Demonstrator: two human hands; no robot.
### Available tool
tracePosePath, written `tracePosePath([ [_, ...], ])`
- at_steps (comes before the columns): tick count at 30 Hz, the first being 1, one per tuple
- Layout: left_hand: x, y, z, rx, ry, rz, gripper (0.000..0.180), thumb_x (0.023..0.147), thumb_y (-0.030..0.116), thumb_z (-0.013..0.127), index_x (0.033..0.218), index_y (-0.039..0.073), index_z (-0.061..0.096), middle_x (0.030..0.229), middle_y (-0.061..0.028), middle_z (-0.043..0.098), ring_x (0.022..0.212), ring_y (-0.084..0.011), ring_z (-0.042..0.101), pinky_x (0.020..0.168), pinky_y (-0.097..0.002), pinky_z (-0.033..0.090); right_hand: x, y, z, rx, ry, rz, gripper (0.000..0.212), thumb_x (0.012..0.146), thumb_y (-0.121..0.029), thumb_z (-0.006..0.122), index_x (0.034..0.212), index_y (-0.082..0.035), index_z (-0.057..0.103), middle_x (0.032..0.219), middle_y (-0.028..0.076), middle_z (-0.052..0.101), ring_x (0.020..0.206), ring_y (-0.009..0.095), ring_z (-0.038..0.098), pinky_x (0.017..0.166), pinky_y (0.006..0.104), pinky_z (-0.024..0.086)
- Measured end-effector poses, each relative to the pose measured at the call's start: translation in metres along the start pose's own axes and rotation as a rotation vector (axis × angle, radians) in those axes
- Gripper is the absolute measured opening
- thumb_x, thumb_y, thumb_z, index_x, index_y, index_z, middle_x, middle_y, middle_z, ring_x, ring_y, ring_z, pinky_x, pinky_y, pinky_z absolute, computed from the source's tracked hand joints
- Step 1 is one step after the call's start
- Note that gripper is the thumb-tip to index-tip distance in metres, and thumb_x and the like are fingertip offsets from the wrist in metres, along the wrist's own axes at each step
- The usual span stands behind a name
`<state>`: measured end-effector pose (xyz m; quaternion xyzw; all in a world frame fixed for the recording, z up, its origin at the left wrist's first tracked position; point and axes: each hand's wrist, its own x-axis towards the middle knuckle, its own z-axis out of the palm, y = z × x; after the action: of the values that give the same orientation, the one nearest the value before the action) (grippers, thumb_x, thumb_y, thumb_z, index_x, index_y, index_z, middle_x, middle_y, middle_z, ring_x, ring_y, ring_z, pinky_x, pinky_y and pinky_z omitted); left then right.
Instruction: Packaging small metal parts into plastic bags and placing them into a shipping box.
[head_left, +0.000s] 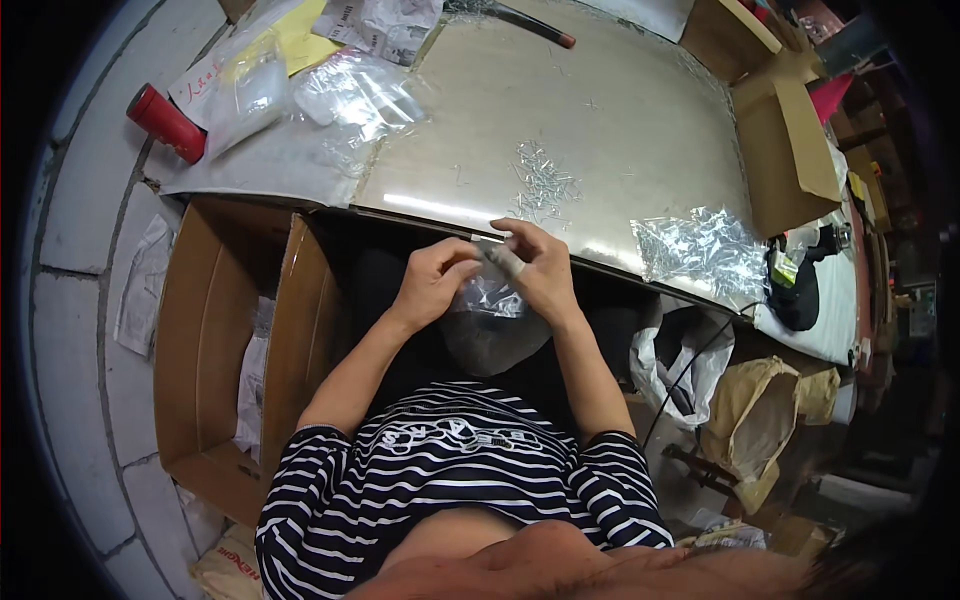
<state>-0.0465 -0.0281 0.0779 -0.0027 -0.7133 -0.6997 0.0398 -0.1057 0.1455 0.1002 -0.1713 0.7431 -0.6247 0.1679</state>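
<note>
In front of my lap hangs a clear plastic bag (492,340), its lower part bulging and its contents hard to make out. At the bag's top, just below the table's near edge, my left hand (435,280) is closed with thumb and fingers pressed together. Opposite it, my right hand (540,272) is closed around the upper part of the bag, with a pale wrap on one finger. Slight blur covers the fingertips. Just beyond my hands, small bent metal pieces (543,182) lie in a loose pile on the table.
The metal-topped table (610,110) carries a heap of shiny small packets (700,255) and a dark-handled tool (530,22). Plastic bags (355,90) and a red cylinder (167,123) sit at far left. Cardboard boxes (300,330) (790,155) flank me; a white bag (680,365) hangs right.
</note>
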Motion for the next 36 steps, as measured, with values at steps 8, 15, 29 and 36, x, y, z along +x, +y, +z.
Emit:
tracePosePath([
  [8, -0.037, -0.072, -0.016, 0.262, -0.585, -0.224, 0.01, 0.076, 0.006, 0.075, 0.078, 0.0, 0.068, 0.064, -0.0026, 0.063, 0.056, -0.0069, 0.054, 0.053, -0.0238, 0.044, -0.082, 0.108, -0.001, -0.13, -0.548, 0.218, 0.01, 0.08, -0.004, 0.069, 0.09, -0.003, 0.07, 0.073, 0.002, 0.066, 0.06, 0.01, 0.057, 0.057, 0.0265, 0.048],
  [15, -0.042, -0.095, 0.005, 0.418, -0.311, -0.288, 0.03, 0.07, 0.009, 0.079, 0.092, -0.004, 0.062, 0.077, -0.0201, 0.067, 0.074, -0.0334, 0.067, 0.067, -0.0359, 0.052, -0.064, 0.082, -0.04, -0.367, -0.279, 0.211, 0.016, 0.084, -0.009, 0.066, 0.097, 0.0, 0.07, 0.086, 0.015, 0.07, 0.078, 0.023, 0.068, 0.072, 0.0338, 0.052],
  [29, -0.043, -0.155, 0.032, -0.744, -0.074, -0.573, 0.034, 0.093, 0.031, 0.063, 0.104, 0.0, 0.065, 0.093, -0.0011, 0.066, 0.081, -0.0064, 0.059, 0.071, -0.0191, 0.045, 0.114, 0.038, -0.034, -0.83, 0.017, -0.345, 0.04, 0.091, -0.028, 0.06, 0.127, -0.011, 0.061, 0.141, 0.015, 0.049, 0.134, 0.032, 0.042, 0.112, 0.0387, 0.032],
  [36, -0.047, -0.161, -0.005, -0.901, -0.322, -0.759, 0.081, 0.094, 0.069, 0.032, 0.094, -0.004, 0.066, 0.082, -0.0103, 0.068, 0.07, -0.0167, 0.062, 0.072, -0.0276, 0.052, 0.002, 0.016, 0.015, -0.83, 0.18, -0.284, 0.036, 0.088, -0.006, 0.057, 0.123, -0.008, 0.062, 0.137, 0.014, 0.053, 0.134, 0.033, 0.042, 0.109, 0.0406, 0.037],
])
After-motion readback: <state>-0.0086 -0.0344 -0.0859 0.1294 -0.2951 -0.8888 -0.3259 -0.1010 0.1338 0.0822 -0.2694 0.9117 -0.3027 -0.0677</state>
